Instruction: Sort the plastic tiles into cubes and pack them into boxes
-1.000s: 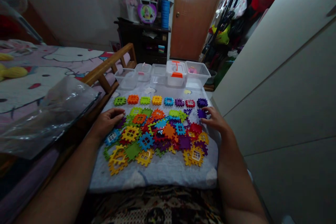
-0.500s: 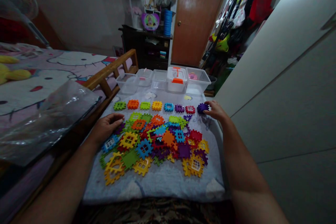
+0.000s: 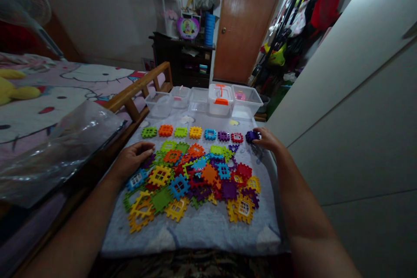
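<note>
At the right end of a row of blocks, my right hand point(image 3: 267, 139) has its fingers closed on a dark purple block point(image 3: 252, 137) at the cloth's surface. My left hand point(image 3: 133, 159) rests at the left side of the pile, thumb and fingers apart, holding nothing. Beside its fingertips lies a purple piece point(image 3: 149, 161), partly hidden, and below it a blue window piece point(image 3: 137, 179). The row runs left from the purple block: a red one with a white window point(image 3: 237, 137), a purple one point(image 3: 223, 136), a blue one point(image 3: 210, 134), and others in yellow, green and orange.
A heap of notched plastic pieces point(image 3: 179, 186) covers the middle of the cloth-covered table point(image 3: 195, 234). Clear plastic boxes point(image 3: 158, 105) stand along the far edge, one with an orange-handled lid point(image 3: 220, 100). A wooden bed rail point(image 3: 140, 87) borders the left, a white cabinet point(image 3: 358, 139) the right.
The view has shifted very slightly. Both hands stay in nearly the same places, the right one still on the purple block.
</note>
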Demonstrator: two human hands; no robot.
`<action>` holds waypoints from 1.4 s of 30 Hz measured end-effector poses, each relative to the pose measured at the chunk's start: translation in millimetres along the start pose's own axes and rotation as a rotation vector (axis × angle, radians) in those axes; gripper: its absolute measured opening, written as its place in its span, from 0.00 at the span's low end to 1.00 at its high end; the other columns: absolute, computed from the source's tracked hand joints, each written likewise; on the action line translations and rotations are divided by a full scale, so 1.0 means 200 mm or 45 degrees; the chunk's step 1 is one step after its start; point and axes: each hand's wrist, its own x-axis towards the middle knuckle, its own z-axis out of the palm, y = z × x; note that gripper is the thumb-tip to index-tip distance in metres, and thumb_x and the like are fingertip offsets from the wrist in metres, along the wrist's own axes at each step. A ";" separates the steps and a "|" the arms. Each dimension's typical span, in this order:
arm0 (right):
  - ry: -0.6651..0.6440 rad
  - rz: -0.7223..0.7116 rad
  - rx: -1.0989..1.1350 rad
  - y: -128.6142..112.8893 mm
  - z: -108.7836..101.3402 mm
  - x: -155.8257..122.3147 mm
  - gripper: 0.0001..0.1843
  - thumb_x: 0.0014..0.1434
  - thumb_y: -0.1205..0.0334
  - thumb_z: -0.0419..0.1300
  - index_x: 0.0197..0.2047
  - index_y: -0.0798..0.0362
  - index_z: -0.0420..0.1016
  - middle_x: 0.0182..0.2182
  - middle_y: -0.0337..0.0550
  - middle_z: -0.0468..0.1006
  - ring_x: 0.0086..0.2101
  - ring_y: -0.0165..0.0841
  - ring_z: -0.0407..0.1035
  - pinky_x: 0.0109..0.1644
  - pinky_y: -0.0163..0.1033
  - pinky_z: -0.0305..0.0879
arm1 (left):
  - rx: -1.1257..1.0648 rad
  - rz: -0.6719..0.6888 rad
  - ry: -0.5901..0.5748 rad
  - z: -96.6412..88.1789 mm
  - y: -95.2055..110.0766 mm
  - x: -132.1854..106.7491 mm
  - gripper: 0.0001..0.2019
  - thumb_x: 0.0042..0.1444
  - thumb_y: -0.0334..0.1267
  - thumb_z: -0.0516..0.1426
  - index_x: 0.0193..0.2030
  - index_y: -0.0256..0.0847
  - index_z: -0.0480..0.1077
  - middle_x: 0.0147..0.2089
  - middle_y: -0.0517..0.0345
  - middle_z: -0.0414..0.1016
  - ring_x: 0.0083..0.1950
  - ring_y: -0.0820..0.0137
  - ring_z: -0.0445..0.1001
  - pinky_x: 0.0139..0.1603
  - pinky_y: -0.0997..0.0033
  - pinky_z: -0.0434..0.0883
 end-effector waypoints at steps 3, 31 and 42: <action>-0.004 -0.002 0.004 -0.01 -0.01 0.01 0.27 0.48 0.65 0.67 0.54 0.54 0.74 0.51 0.51 0.74 0.53 0.44 0.68 0.60 0.47 0.62 | -0.011 -0.006 -0.011 0.00 0.00 0.00 0.28 0.41 0.58 0.65 0.45 0.41 0.76 0.46 0.51 0.82 0.49 0.55 0.79 0.52 0.58 0.76; -0.423 -0.148 0.285 -0.38 0.01 -0.55 0.22 0.48 0.57 0.69 0.47 0.51 0.77 0.42 0.46 0.75 0.39 0.37 0.70 0.46 0.42 0.69 | 0.033 0.006 -0.015 0.00 -0.01 0.00 0.26 0.42 0.55 0.64 0.45 0.41 0.77 0.46 0.52 0.81 0.45 0.59 0.79 0.45 0.66 0.77; -0.088 -0.021 0.620 -0.36 0.06 -0.51 0.22 0.65 0.48 0.48 0.28 0.51 0.71 0.25 0.39 0.72 0.27 0.33 0.66 0.32 0.37 0.63 | 0.095 0.032 0.008 0.01 0.05 -0.01 0.27 0.40 0.59 0.64 0.42 0.41 0.78 0.45 0.51 0.82 0.46 0.57 0.79 0.51 0.61 0.75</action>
